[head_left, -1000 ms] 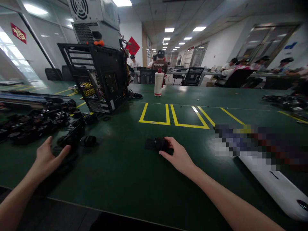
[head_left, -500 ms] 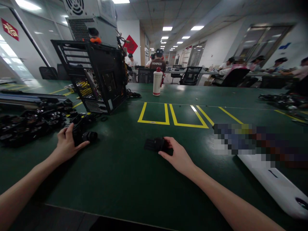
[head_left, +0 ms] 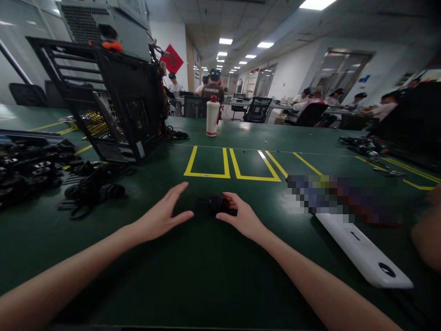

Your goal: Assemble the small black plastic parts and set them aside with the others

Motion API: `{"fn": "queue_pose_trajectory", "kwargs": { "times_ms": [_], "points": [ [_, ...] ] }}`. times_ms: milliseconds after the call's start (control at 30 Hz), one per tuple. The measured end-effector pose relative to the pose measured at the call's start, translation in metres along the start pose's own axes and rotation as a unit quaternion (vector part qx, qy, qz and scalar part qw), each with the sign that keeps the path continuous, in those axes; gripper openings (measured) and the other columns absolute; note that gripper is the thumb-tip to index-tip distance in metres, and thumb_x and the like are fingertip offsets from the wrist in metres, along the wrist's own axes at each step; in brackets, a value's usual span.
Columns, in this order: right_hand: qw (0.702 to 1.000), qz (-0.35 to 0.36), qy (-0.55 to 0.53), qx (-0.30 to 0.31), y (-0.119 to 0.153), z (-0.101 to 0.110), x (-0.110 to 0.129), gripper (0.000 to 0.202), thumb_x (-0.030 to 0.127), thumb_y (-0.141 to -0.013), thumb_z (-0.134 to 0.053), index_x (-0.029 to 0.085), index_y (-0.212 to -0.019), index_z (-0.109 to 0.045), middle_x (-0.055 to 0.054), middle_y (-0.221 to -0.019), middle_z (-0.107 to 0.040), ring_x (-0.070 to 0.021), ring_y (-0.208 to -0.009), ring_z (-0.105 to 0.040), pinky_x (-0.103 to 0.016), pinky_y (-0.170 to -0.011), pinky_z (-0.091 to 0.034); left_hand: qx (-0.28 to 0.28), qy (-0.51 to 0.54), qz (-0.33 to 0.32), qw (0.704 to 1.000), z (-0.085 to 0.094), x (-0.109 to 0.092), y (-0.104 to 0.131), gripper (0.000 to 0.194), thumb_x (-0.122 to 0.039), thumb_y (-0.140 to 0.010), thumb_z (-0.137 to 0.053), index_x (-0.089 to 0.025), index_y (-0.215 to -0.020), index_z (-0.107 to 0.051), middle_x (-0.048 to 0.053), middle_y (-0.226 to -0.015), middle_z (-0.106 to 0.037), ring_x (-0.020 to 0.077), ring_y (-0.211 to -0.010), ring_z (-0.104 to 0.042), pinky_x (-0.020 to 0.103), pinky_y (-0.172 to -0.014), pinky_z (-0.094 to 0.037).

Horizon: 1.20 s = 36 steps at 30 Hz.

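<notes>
My right hand curls its fingers and thumb around one end of a small black cylindrical item on the table. A flat, dark part sticks out of the item's left end; its exact kind is too dark to make out. To its left, my left hand is open and empty, thumb and fingers apart, pointing at the item without touching it. Farther left lies a black strapped device with a round barrel, apart from both hands.
A pile of black parts lies at the left, before a black computer case. A white bottle stands behind yellow tape outlines. At the right are a long white device, cables and another person's arm.
My left hand has let go of the black strapped device and moved right, towards the cylindrical item. My right hand stays at that item. The view has turned slightly right.
</notes>
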State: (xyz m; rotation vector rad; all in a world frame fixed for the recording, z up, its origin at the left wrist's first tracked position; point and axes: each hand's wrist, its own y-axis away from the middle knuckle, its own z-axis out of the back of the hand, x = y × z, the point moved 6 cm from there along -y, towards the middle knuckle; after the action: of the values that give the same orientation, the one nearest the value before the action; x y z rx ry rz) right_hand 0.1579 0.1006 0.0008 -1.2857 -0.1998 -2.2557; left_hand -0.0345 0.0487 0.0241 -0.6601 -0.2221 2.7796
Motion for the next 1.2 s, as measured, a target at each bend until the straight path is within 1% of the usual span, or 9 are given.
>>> {"fn": "queue_pose_trajectory", "kwargs": {
  "times_ms": [67, 100, 233, 367, 600, 867, 967, 1100, 1200],
  "points": [
    [1.0, 0.002, -0.008, 0.0, -0.001, 0.0, 0.001, 0.043, 0.034, -0.073, -0.053, 0.018, -0.111, -0.041, -0.006, -0.103, -0.053, -0.015, -0.092, -0.052, -0.032, -0.081, -0.042, 0.071, 0.049, -0.026, 0.996, -0.032, -0.019, -0.022, 0.079, -0.054, -0.07, -0.044, -0.019, -0.13, -0.006, 0.011, -0.135, -0.023, 0.0216, -0.121, -0.027, 0.036, -0.096, -0.029],
    [1.0, 0.002, -0.008, -0.003, -0.002, 0.001, 0.001, 0.039, 0.034, -0.075, -0.05, 0.018, -0.11, -0.043, -0.006, -0.1, -0.054, -0.0143, -0.089, -0.053, -0.032, -0.079, -0.043, 0.084, 0.058, -0.034, 0.994, -0.043, -0.025, -0.03, 0.081, -0.056, -0.069, -0.045, -0.018, -0.13, -0.007, 0.012, -0.134, -0.026, 0.0228, -0.12, -0.029, 0.038, -0.095, -0.029],
    [1.0, -0.013, -0.018, -0.001, -0.007, 0.001, -0.005, 0.028, 0.033, -0.079, -0.043, 0.018, -0.102, -0.048, -0.004, -0.093, -0.056, -0.0133, -0.083, -0.054, -0.03, -0.075, -0.044, 0.072, 0.045, -0.037, 0.996, -0.062, -0.032, -0.044, 0.075, -0.06, -0.071, -0.037, -0.016, -0.128, -0.017, 0.013, -0.13, -0.033, 0.026, -0.119, -0.029, 0.044, -0.095, -0.028],
    [0.998, -0.034, -0.053, 0.013, -0.014, -0.001, -0.013, 0.025, 0.03, -0.078, -0.046, 0.018, -0.099, -0.049, -0.003, -0.094, -0.056, -0.0133, -0.086, -0.054, -0.031, -0.078, -0.043, 0.05, 0.008, -0.027, 0.998, -0.062, -0.029, -0.043, 0.074, -0.062, -0.072, -0.031, -0.014, -0.128, -0.02, 0.016, -0.128, -0.032, 0.0279, -0.117, -0.029, 0.044, -0.091, -0.031],
    [0.997, -0.03, -0.067, 0.008, -0.016, -0.004, -0.015, 0.023, 0.026, -0.078, -0.046, 0.017, -0.099, -0.048, -0.004, -0.095, -0.055, -0.0133, -0.088, -0.053, -0.032, -0.082, -0.041, 0.056, -0.02, -0.058, 0.997, -0.064, -0.03, -0.044, 0.073, -0.06, -0.074, -0.027, -0.009, -0.127, -0.021, 0.017, -0.126, -0.033, 0.0285, -0.114, -0.029, 0.044, -0.089, -0.031],
    [0.997, 0.061, -0.029, -0.041, -0.01, 0.001, -0.001, 0.033, 0.012, -0.068, -0.054, 0.02, -0.098, -0.045, -0.002, -0.103, -0.048, -0.0134, -0.097, -0.048, -0.03, -0.087, -0.039, 0.051, -0.029, -0.047, 0.997, -0.064, -0.033, -0.046, 0.075, -0.059, -0.074, -0.029, -0.006, -0.126, -0.021, 0.019, -0.123, -0.034, 0.0297, -0.112, -0.03, 0.046, -0.089, -0.03],
    [0.998, 0.04, -0.039, -0.032, -0.008, -0.001, -0.006, 0.037, 0.016, -0.069, -0.054, 0.02, -0.104, -0.042, -0.004, -0.104, -0.048, -0.0137, -0.095, -0.049, -0.03, -0.084, -0.041, 0.043, -0.024, -0.056, 0.997, -0.063, -0.034, -0.046, 0.073, -0.059, -0.074, -0.029, -0.008, -0.126, -0.021, 0.019, -0.124, -0.034, 0.0296, -0.113, -0.03, 0.046, -0.088, -0.03],
    [1.0, 0.012, -0.009, -0.018, -0.009, -0.003, -0.01, 0.027, 0.028, -0.079, -0.043, 0.019, -0.104, -0.046, -0.004, -0.098, -0.052, -0.0141, -0.086, -0.052, -0.033, -0.077, -0.043, 0.055, -0.015, -0.049, 0.997, -0.063, -0.033, -0.045, 0.073, -0.06, -0.074, -0.028, -0.009, -0.126, -0.022, 0.018, -0.125, -0.034, 0.0296, -0.113, -0.029, 0.046, -0.087, -0.032],
    [1.0, 0.001, -0.019, -0.014, -0.011, -0.003, -0.01, 0.023, 0.027, -0.079, -0.042, 0.019, -0.101, -0.047, -0.003, -0.092, -0.054, -0.0137, -0.084, -0.053, -0.032, -0.077, -0.043, 0.057, -0.016, -0.041, 0.997, -0.061, -0.033, -0.045, 0.073, -0.06, -0.074, -0.027, -0.009, -0.126, -0.023, 0.018, -0.125, -0.034, 0.0297, -0.114, -0.029, 0.046, -0.088, -0.031]
  ]
}}
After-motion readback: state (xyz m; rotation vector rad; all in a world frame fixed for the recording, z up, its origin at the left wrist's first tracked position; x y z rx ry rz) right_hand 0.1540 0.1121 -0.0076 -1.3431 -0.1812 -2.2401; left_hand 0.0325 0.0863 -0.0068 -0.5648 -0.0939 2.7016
